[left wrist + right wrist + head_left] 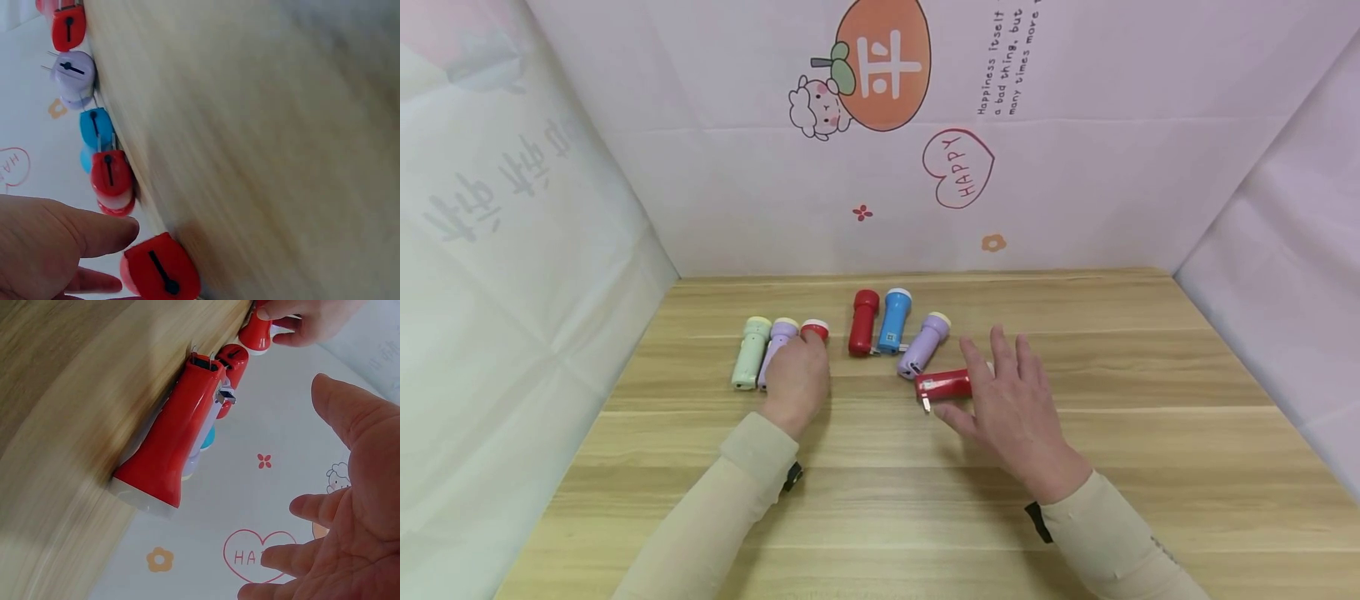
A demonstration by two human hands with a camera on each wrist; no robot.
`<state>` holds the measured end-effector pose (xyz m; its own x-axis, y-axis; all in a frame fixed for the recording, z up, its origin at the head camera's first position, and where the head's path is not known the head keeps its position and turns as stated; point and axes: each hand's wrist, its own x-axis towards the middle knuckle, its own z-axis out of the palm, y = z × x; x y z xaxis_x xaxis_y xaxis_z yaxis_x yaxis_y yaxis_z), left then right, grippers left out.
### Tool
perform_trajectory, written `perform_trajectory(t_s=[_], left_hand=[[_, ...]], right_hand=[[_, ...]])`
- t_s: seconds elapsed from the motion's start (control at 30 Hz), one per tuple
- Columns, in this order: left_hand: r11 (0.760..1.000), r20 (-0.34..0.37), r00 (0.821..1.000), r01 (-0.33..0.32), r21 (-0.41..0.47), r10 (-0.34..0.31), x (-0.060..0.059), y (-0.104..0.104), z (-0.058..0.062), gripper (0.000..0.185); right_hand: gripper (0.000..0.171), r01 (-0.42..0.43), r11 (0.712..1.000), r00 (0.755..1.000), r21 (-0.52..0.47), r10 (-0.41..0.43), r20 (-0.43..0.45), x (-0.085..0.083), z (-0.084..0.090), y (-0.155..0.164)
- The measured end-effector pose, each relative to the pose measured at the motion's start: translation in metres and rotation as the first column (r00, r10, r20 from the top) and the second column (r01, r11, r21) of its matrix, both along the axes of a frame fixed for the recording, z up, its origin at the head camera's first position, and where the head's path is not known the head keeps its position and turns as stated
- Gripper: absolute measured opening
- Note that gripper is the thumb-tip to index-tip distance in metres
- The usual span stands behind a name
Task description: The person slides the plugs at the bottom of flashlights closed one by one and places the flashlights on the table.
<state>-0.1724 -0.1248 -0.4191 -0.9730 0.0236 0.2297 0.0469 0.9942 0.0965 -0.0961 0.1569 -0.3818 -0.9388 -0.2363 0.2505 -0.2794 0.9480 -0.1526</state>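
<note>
Flashlights lie on wooden table. We see left hand gripping red-headed flashlight beside lilac flashlight and green flashlight, forming tidy row. Right hand, fingers spread and relaxed, hovers over sideways red flashlight, grasping nothing.

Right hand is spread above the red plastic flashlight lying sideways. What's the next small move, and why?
Probably lower the right hand and close its fingers round the red plastic flashlight lying crosswise. The hand is open with a gap above it, and that flashlight lies out of line with the upright-pointing ones, while the left hand already grips another red flashlight.
</note>
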Motion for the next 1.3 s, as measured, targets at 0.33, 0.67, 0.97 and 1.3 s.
perform_trajectory(t_s=[0.33, 0.67, 0.97, 1.3], left_hand=[[0.990, 0.047, 0.994, 0.100, -0.101, -0.095, 0.0092, -0.0017, 0.0052, 0.011], [0.991, 0.027, 0.996, 0.087, -0.099, -0.085, 0.0072, -0.0039, 0.0063, 0.012], [0.993, 0.023, 0.996, 0.086, -0.085, -0.085, 0.0045, -0.0051, 0.0052, 0.013], [0.990, 0.016, 0.997, 0.083, -0.114, -0.082, 0.0039, -0.0054, 0.0048, 0.014]], right_hand=[[0.095, -0.003, 1.000, 1.000, 0.017, 0.004, -0.011, 0.0013, -0.0003, -0.0008], [0.094, -0.004, 1.000, 1.000, 0.020, 0.004, -0.016, 0.0034, 0.0002, -0.0012], [0.093, -0.005, 1.000, 1.000, 0.006, 0.005, -0.019, 0.0036, 0.0012, -0.0012], [0.094, -0.006, 1.000, 1.000, 0.020, 0.007, -0.023, 0.0030, 0.0006, -0.0017]])
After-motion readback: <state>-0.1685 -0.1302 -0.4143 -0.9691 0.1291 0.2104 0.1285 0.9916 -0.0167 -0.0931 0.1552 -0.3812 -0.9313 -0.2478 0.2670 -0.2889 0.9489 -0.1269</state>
